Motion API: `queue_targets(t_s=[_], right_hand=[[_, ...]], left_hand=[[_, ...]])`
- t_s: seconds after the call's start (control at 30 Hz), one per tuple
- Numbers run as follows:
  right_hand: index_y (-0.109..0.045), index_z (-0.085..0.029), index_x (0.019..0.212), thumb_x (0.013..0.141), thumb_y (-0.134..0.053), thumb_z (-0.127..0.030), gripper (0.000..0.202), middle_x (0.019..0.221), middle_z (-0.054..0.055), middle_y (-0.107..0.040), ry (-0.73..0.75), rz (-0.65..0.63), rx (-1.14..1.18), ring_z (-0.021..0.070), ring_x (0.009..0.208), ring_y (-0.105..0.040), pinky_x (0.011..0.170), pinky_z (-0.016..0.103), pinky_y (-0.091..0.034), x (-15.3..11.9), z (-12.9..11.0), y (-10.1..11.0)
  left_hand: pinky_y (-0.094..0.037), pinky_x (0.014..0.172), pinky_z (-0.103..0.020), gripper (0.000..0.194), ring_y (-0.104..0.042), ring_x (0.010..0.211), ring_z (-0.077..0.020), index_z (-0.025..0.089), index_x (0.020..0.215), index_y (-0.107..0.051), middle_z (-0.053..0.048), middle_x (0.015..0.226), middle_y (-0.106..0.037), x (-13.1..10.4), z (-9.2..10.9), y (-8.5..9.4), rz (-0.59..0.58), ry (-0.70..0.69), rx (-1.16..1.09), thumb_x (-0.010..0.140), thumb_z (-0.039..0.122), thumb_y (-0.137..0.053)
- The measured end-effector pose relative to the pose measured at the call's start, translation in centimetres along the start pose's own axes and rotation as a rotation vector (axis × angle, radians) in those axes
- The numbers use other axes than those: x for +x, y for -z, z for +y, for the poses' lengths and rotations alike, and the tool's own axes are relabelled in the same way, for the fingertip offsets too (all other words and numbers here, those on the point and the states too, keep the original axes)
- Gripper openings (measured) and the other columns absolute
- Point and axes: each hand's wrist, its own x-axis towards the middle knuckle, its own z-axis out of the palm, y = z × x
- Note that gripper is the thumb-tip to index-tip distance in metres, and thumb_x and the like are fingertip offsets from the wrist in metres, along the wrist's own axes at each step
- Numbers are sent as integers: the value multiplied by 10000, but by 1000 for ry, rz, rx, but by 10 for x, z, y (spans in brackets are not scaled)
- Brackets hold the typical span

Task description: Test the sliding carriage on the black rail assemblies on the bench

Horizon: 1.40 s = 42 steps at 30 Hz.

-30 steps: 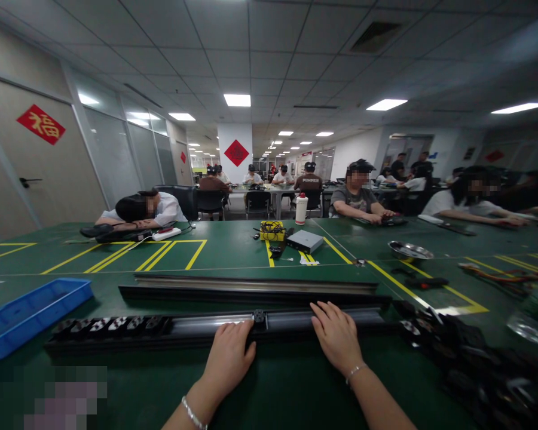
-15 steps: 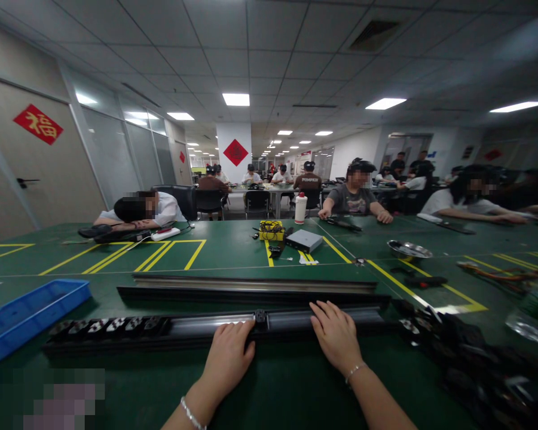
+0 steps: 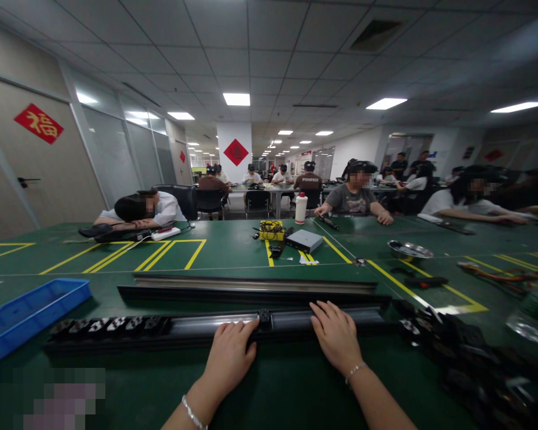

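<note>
A long black rail [image 3: 197, 325] with a shiny grey channel lies across the table in front of me. Several small black-and-silver blocks [image 3: 116, 324] sit in a row at its left end, and one small black block [image 3: 265, 319] sits mid-channel. My left hand [image 3: 231, 352] rests over the rail with its index fingertip at that block's left side; its fingers are extended and the thumb is apart. To the right of the block, my right hand [image 3: 337, 335] lies on the rail, fingers stretched out and slightly spread.
Behind the rail lies another long black profile [image 3: 251, 294]. A blue tray [image 3: 31, 316] stands at left, and dark parts are heaped [image 3: 470, 352] at right. Farther off are a metal bowl [image 3: 410, 249], a grey box [image 3: 303, 240] and a white bottle [image 3: 300, 209]. Other people sit around.
My left hand and the mid-channel block have shifted slightly right along the rail. My right hand has stayed put. Across the table, a person's dark object has turned and moved left.
</note>
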Motion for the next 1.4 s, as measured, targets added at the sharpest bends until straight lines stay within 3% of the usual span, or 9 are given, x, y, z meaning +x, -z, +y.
queue_targets(t_s=[0.53, 0.73, 1.4], right_hand=[[-543, -302, 1248, 906, -258, -407, 457, 1303, 17, -533, 7, 38, -24, 199, 1248, -384, 990, 416, -285, 0, 2, -3], [-540, -300, 1250, 905, -259, -407, 458, 1301, 11, -535, 9, 31, -9, 198, 1250, -380, 992, 417, -283, 0, 2, -2], [-546, -293, 1245, 905, -262, -399, 456, 1304, 17, -533, 5, 24, -26, 200, 1252, -382, 993, 416, -286, 0, 0, 0]], left_hand=[[-301, 965, -372, 349, -543, 1039, -200, 213, 1164, -515, -52, 1089, -639, 7, 8, -11, 35, -13, -25, 820, 239, -461], [-282, 992, -390, 396, -520, 1081, -197, 243, 1210, -507, -29, 1173, -613, 5, 7, -9, 47, -48, -74, 816, 236, -466], [-277, 968, -392, 442, -523, 1056, -194, 335, 1256, -475, -14, 1105, -618, 7, 12, -6, 8, -37, -9, 822, 250, -453]])
